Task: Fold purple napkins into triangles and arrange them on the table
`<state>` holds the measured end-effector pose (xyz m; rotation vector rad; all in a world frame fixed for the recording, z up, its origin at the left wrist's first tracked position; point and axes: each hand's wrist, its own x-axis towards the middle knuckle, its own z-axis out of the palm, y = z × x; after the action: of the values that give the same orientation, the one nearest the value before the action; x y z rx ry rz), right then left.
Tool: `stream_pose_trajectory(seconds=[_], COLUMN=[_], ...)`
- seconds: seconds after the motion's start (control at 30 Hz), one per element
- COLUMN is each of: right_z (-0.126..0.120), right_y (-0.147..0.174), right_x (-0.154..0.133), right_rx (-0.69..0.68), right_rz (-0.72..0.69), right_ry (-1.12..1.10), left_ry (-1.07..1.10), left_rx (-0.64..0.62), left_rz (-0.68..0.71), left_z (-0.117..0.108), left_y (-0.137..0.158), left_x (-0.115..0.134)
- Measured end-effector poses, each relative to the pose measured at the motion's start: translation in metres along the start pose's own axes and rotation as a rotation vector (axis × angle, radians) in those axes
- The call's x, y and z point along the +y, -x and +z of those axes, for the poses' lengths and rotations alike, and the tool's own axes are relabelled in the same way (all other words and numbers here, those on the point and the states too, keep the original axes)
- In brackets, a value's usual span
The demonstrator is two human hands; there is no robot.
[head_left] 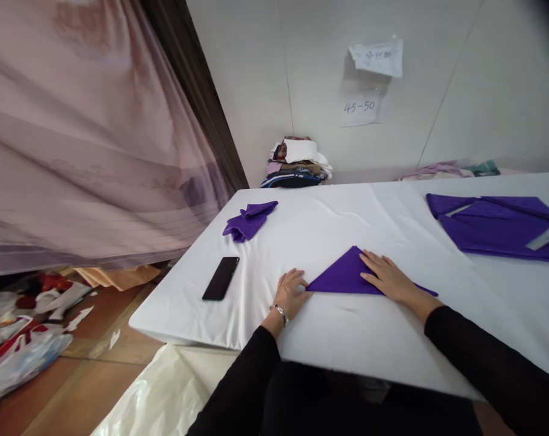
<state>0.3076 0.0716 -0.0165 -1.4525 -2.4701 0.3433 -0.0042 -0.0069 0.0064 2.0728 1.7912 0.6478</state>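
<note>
A purple cloth [335, 280], folded into a flat triangle, lies on the white-covered table with its long edge towards me. At its left corner my left hand [291, 293] pinches the tip between thumb and forefinger. My right hand [387, 277] rests flat on the right half of the triangle, fingers stretched out and slightly apart. Part of the cloth is hidden under that hand, and its right corner shows beyond the wrist. A crumpled purple cloth [249, 223] sits at the table's back left.
A black phone [221, 278] lies on the table [347, 345] at left. More purple fabric [501, 227] is spread at right. Behind the table stands a pile of folded clothes [296, 163]. A pink curtain [97, 133] hangs at left, above floor clutter and a plastic bag [26, 357].
</note>
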Motion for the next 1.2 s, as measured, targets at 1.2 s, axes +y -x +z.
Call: stream_pose_trajectory(seconds=[1.2], right_z=[-0.012], right_y=[0.007], right_x=[-0.096], right_rx=[-0.13], right_rz=[-0.44], right_ry=[-0.04], left_ry=[0.021], left_rx=[0.038], left_rz=[-0.033], left_z=[0.004], left_y=[-0.011], left_x=[0.005])
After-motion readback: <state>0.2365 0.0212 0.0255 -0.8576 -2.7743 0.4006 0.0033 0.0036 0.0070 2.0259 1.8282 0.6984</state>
